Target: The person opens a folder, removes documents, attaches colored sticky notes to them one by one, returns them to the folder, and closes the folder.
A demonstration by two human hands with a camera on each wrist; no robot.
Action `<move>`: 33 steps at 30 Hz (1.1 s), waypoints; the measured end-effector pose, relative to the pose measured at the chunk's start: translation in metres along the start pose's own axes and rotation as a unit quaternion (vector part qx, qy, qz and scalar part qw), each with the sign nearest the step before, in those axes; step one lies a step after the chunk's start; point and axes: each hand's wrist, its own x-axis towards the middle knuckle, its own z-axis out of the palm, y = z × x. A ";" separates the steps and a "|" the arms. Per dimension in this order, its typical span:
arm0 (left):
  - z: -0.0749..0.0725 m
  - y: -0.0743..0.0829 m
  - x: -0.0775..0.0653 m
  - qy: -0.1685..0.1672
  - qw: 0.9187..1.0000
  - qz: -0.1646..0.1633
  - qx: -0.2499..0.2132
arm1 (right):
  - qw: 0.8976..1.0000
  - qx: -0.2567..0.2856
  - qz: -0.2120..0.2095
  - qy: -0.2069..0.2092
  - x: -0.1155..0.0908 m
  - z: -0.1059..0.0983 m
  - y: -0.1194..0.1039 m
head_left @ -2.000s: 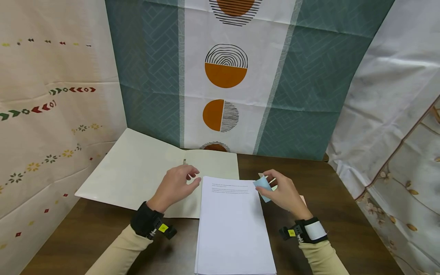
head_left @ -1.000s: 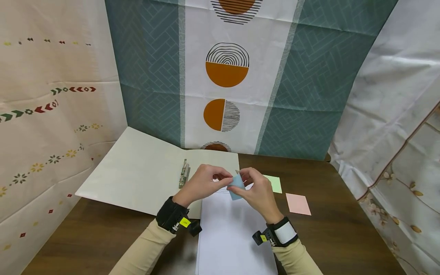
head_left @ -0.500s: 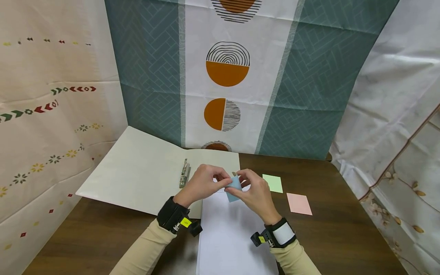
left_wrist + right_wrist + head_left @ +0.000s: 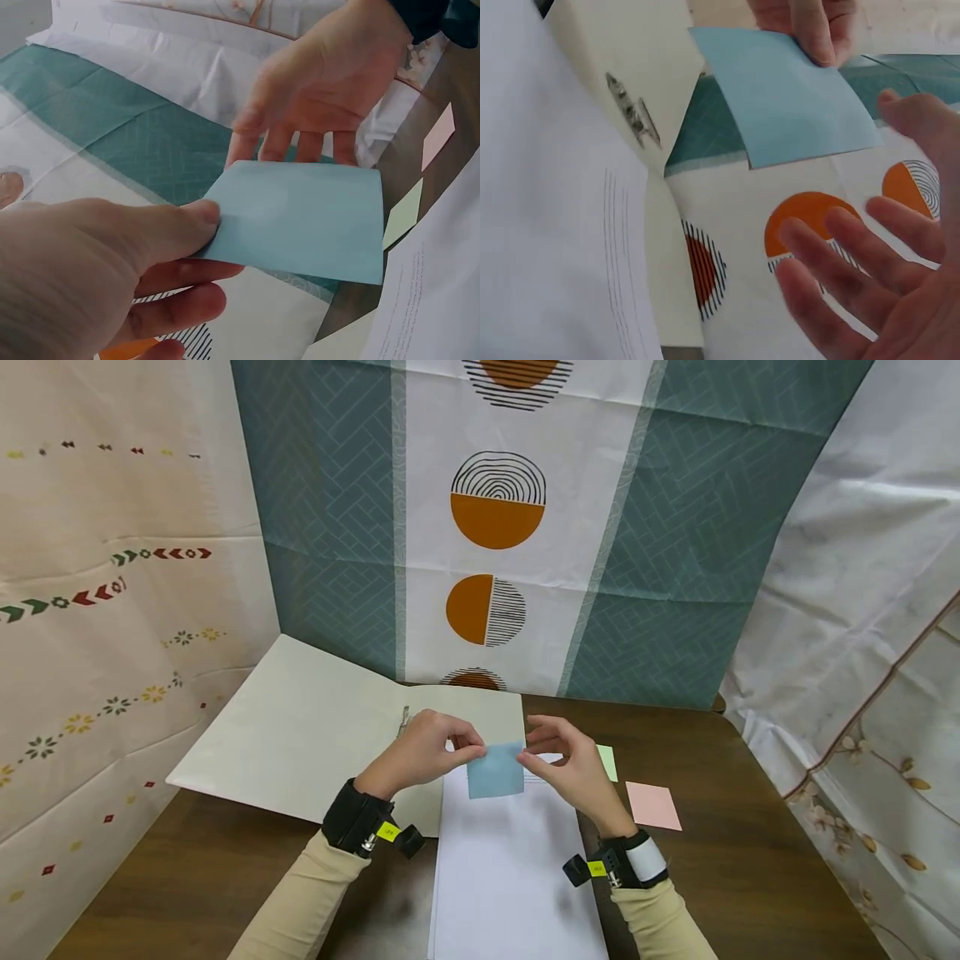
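Head view: the left hand [image 4: 426, 750] has its grip pinching the blue note [image 4: 496, 774] at the upper left corner, thumb on the near face. The blue note is held in the air, seen over the upper part of the stack [image 4: 517, 877], and screens most of the printed lines there. The right hand [image 4: 570, 768] is beside the opposite edge, its grip spread; the right wrist view shows its thumb and fingers apart from the blue note. In the left wrist view, the right hand's fingertips pass out of sight behind the blue note.

The folder [image 4: 300, 727] lies spread at the back left of the worktop [image 4: 720, 877], its right panel partly covered by the stack. Its clip [image 4: 634, 111] is mostly masked by the left hand from above but shows in the right wrist view. The green note [image 4: 607, 762] is partly hidden behind the right hand; the pink note [image 4: 652, 806] lies near it, in full view. The stack's near end is cut off by the lower frame edge. Its print is too small to read.
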 end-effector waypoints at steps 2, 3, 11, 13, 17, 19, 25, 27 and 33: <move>0.000 -0.001 0.000 -0.013 1.000 0.008 -0.007 | 0.999 0.008 0.015 -0.031 0.001 0.000 -0.001; 0.000 -0.001 0.000 -0.018 1.000 0.011 -0.011 | 0.999 0.011 0.020 -0.045 0.001 0.000 -0.001; 0.003 0.003 0.000 -0.011 1.000 0.009 -0.004 | 0.997 0.018 0.047 -0.062 0.001 0.004 -0.007; 0.003 0.004 0.000 -0.007 1.000 0.008 0.002 | 0.997 0.025 0.047 -0.060 0.000 0.004 -0.007; 0.005 0.003 0.001 0.001 1.000 0.006 0.012 | 0.997 0.038 0.041 -0.054 0.000 0.004 -0.005; 0.005 0.003 0.001 0.006 1.000 0.004 0.011 | 0.997 0.041 0.038 -0.049 0.001 0.003 -0.005; 0.004 -0.003 0.002 0.017 0.999 -0.018 -0.023 | 0.996 0.065 0.052 0.018 0.002 -0.004 -0.004; 0.002 -0.005 0.000 0.018 0.999 -0.027 -0.037 | 0.992 0.087 0.068 0.061 0.002 -0.005 -0.004; 0.004 -0.005 -0.001 0.012 0.998 -0.022 -0.052 | 0.981 0.131 0.078 0.123 0.002 0.003 -0.007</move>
